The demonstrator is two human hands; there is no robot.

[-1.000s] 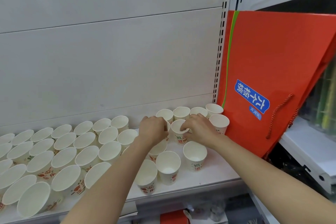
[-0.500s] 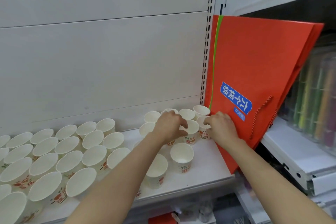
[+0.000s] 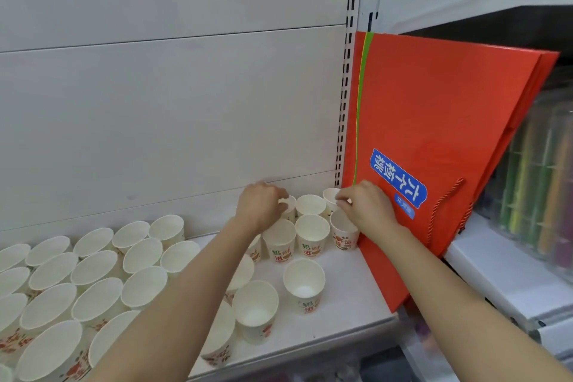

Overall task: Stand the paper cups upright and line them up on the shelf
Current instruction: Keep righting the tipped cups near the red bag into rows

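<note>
The paper cups (image 3: 312, 235) all stood mouth-up on the white shelf (image 3: 356, 295), and the tidy part was at the back right corner: a small block of them in two short rows, rims nearly touching, tight against the back panel (image 3: 173, 121). The left hand (image 3: 259, 206) was over the left end of the back row, fingers curled down on the rim of a back-row cup (image 3: 286, 204) there, pinching it. The right hand (image 3: 366, 206) worked the far right of the block, fingertips closed on the rim of the corner cup (image 3: 330, 195); its palm hung above the front-right cup (image 3: 342, 231), and whether it touched that one too could not be told.

Just in front of the block, two loose cups (image 3: 304, 284) stood apart from each other on bare shelf, with more partly hidden under the left forearm. Away to the left, a big crowd of upright cups (image 3: 96, 270) filled the shelf in packed rows, red and green print showing on their sides.

Hard against the right of the block leaned a red paper bag (image 3: 440, 139) with a blue label and a cord handle, propped at the slotted upright (image 3: 347, 102). Beyond it sat a neighbouring white shelf (image 3: 496, 273) holding blurred clear packs of coloured items (image 3: 533, 177).
</note>
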